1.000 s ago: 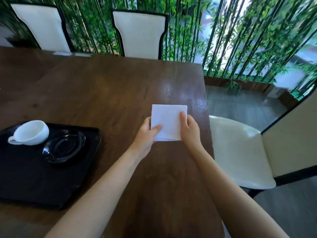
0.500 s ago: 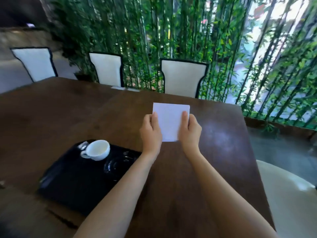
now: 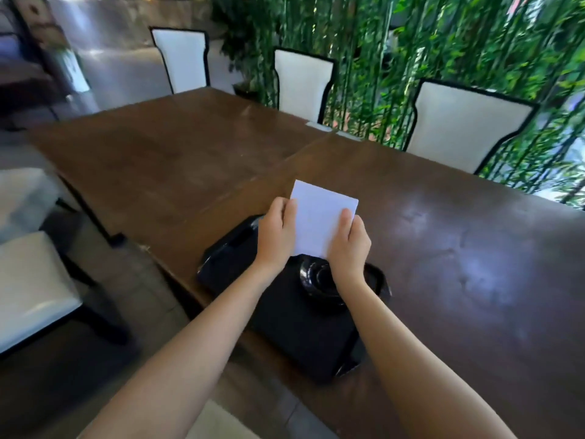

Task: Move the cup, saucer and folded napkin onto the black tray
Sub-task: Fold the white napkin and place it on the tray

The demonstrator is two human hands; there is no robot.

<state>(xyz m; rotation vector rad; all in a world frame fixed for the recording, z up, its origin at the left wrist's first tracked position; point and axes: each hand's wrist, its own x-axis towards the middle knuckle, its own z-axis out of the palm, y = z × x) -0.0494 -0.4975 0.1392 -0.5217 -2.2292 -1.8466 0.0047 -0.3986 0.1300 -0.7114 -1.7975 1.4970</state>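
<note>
A white folded napkin (image 3: 318,213) is held in the air by both hands, my left hand (image 3: 278,234) on its left edge and my right hand (image 3: 349,245) on its right edge. Below them the black tray (image 3: 294,331) lies on the dark wooden table. The black saucer (image 3: 318,280) sits on the tray, partly behind my right wrist. The white cup is hidden behind my hands and the napkin.
The wooden table (image 3: 459,264) runs far to the right and back. White chairs with black frames (image 3: 304,80) stand along its far side before a bamboo screen. Another white chair seat (image 3: 31,286) is at the left, beside the table's near edge (image 3: 177,274).
Both hands lifted the napkin off the table and carried it left until it is over the tray. The view swung left, so the tray now lies under my hands.
</note>
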